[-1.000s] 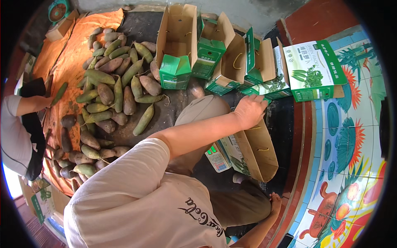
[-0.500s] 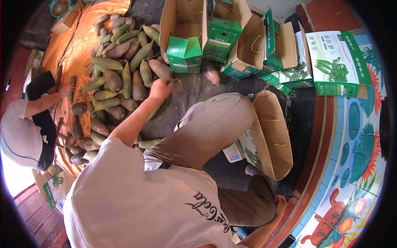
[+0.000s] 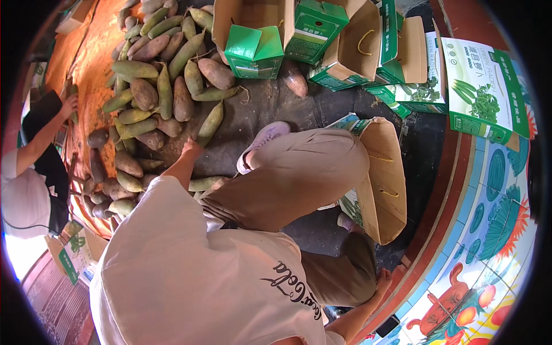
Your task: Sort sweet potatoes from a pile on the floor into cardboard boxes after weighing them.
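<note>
A green radish (image 3: 210,124) lies slantwise on the dark floor sheet, at the near right edge of a pile. My left hand (image 3: 191,149) is at its lower end, with the fingers curled against it; the fingertips are partly hidden. Beyond it another green radish (image 3: 216,94) lies crosswise beside a brownish one (image 3: 216,73). Far to the right, my right hand (image 3: 384,280) rests by my bent knee and holds nothing that I can see. Its fingers show only in part and look loosely extended.
Opened green-and-white cartons (image 3: 253,57) stand in a row at the back. Another open carton (image 3: 386,184) stands right of my raised knee. A raised red edge (image 3: 440,213) and a painted tile wall (image 3: 489,224) bound the right side. A co-worker's hand (image 3: 69,106) is at the far left.
My left hand has moved toward me, from the slanting green radish's upper end to its lower end. The view has shifted slightly. My right hand stays by the knee.
</note>
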Motion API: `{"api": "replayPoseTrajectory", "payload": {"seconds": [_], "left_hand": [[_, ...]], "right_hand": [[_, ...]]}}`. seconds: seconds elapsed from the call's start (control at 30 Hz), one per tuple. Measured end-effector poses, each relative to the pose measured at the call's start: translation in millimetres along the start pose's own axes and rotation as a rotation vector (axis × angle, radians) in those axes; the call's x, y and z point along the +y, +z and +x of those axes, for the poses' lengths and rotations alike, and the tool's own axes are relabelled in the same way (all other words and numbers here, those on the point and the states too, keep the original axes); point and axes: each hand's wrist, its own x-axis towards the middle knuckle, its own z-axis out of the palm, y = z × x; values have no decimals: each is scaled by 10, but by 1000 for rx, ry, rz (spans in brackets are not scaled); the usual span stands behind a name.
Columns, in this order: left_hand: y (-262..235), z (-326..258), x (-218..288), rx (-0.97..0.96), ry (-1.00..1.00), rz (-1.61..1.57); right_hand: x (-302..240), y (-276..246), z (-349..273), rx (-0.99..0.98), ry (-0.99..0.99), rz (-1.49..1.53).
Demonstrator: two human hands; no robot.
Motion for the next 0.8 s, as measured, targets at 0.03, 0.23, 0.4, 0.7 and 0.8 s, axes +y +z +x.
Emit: {"api": "replayPoseTrajectory", "payload": {"seconds": [0.03,0.23,0.4,0.7,0.8], "left_hand": [[19,52,-23,-72,-12,-31],[164,102,40,-56,-40,0],[40,-186,257,-123,-66,81],[232,-362,286,-30,102,60],[156,-488,379,52,219,28]], "right_hand": [[-17,1,4,9,16,-38],[-34,-53,43,1,53,-7],[-174,-65,83,-3,63,-131],[-376,-4,242,-6,-18,-114],[-420,3,305,95,-104,-117]]}}
